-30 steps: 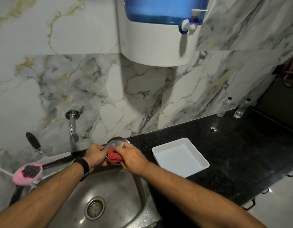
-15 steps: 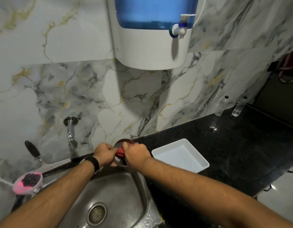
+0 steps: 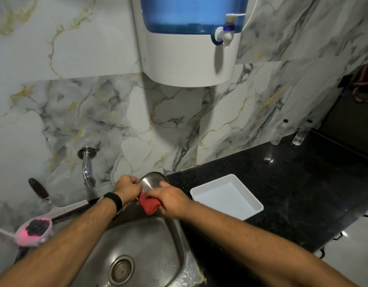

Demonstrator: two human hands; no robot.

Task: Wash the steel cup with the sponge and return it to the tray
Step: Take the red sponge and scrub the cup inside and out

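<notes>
The steel cup [image 3: 152,181] is held over the far edge of the steel sink [image 3: 150,245], tilted with its bottom facing away from me. My left hand [image 3: 127,188] grips its left side. My right hand [image 3: 172,200] is closed on a red sponge [image 3: 149,205] and presses it against the cup's near side. The white tray [image 3: 226,196] lies on the black counter just right of my hands, with nothing in it.
A wall tap [image 3: 87,168] juts out left of the cup. A pink dish with a dark scrubber [image 3: 35,227] and a dark-handled utensil [image 3: 39,190] sit at the sink's left. A water dispenser [image 3: 189,38] hangs above. Two bottles [image 3: 290,132] stand at the counter's back.
The red sponge has come down from the cup's mouth to its near side, so more of the steel surface shows. The camera has shifted slightly.
</notes>
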